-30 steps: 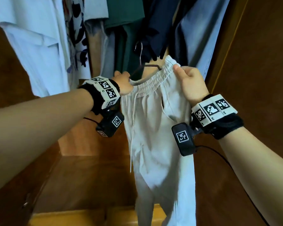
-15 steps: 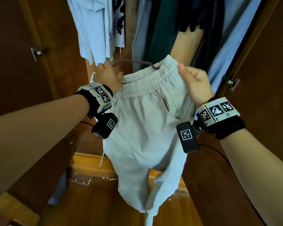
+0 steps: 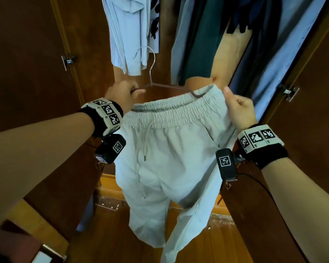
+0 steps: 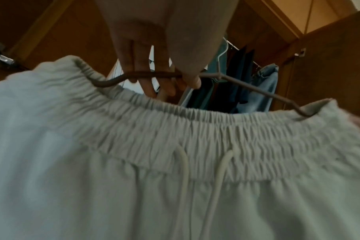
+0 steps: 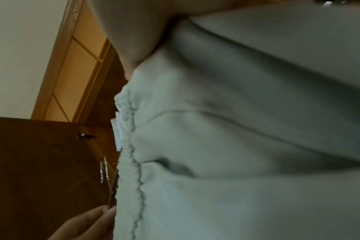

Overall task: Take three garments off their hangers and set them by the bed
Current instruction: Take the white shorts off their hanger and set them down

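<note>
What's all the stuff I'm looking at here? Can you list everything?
Trousers: one, pale grey-beige, elastic waist with drawstring, on the hanger in front of the wardrobe.
Hanger: one, thin wire, both ends tucked in the waistband.
Hanging clothes: several, pale blue, dark green, navy, one white with black print, inside the wardrobe.
Wardrobe doors: two, dark brown wood, open at each side.
Floor: orange-brown wood, below.
Wrist cameras: two, black, under the wrists.
Left hand: grips the hanger.
Right hand: pinches the waistband.
</note>
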The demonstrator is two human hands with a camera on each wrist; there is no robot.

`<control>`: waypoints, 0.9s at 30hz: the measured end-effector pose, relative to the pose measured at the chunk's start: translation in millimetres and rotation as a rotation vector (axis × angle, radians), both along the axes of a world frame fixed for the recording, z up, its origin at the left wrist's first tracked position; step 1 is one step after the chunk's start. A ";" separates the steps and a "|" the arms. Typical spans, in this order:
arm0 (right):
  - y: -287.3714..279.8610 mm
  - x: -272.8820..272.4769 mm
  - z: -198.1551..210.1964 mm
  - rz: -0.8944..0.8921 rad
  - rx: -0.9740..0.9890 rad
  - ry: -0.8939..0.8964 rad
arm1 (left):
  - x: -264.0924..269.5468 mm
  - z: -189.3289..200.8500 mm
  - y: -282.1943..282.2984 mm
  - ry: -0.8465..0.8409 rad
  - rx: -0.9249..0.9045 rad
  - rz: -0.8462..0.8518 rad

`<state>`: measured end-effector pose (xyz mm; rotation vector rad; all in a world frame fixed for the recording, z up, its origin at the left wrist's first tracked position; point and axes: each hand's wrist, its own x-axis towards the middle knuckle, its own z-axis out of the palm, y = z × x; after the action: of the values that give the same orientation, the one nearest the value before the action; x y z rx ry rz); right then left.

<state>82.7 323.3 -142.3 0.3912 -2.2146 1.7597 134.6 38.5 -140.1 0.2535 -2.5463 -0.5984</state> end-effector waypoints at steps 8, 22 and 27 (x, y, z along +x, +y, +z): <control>-39.3 -2.4 -1.8 -0.028 0.333 -0.054 | 20.9 -20.6 23.3 -0.099 0.246 -0.109; -123.5 32.3 -16.2 0.383 0.522 -0.180 | 57.5 -21.1 6.1 -0.071 0.182 -0.146; -124.5 35.2 -31.7 0.315 0.652 -0.212 | 70.0 -50.1 -44.7 -0.265 0.061 0.153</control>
<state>117.9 198.8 -174.0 0.7523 -2.9945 1.1916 204.5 -6.1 -190.2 0.5782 -2.7296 -0.6193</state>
